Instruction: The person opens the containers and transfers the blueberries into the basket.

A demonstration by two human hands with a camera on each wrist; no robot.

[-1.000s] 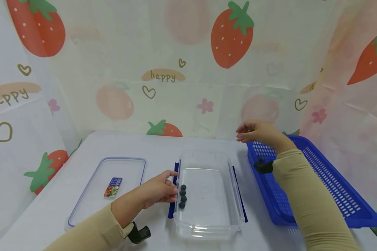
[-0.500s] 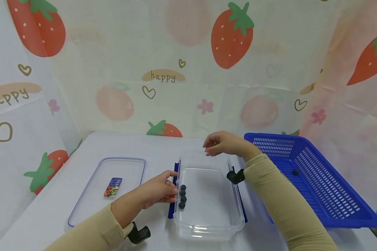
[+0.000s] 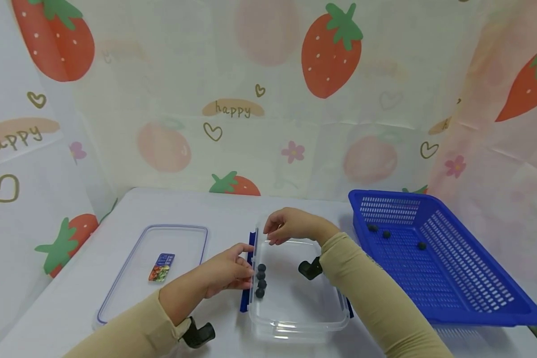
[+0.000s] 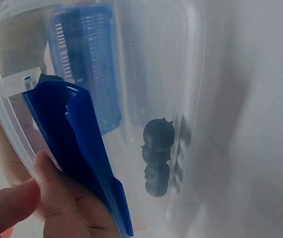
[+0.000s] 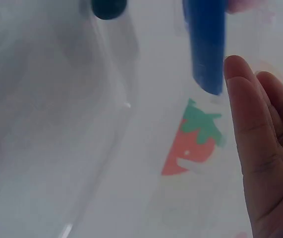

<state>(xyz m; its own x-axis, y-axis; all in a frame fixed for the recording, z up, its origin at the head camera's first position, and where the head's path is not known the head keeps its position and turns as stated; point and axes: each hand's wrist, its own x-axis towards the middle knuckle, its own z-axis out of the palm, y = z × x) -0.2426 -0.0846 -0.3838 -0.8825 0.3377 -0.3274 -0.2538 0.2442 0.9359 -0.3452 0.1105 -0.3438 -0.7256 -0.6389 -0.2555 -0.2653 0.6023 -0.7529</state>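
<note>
A clear plastic box (image 3: 304,325) with blue side latches (image 4: 77,134) stands open in the middle of the table. Inside, along its left wall, several blueberries (image 3: 261,279) lie in a row; the left wrist view shows their small crowns (image 4: 158,134). My left hand (image 3: 228,271) holds the box's left side, fingers at the rim and latch. Over the back left part of the box is my right hand (image 3: 295,226), fingers loosely bent and slanting down. No berry shows at its fingertips (image 5: 240,72) in the right wrist view.
At right stands a blue perforated basket (image 3: 479,248) with 3 blueberries (image 3: 387,234) on its floor. On the left lies a clear lid (image 3: 132,293) with a blue seal and a label (image 3: 161,267). A strawberry-print sheet (image 3: 250,64) closes off the back.
My right hand has moved left and downward from above the basket to over the box, uncovering the basket's berries. The left hand and the row of blueberries stay where they were.
</note>
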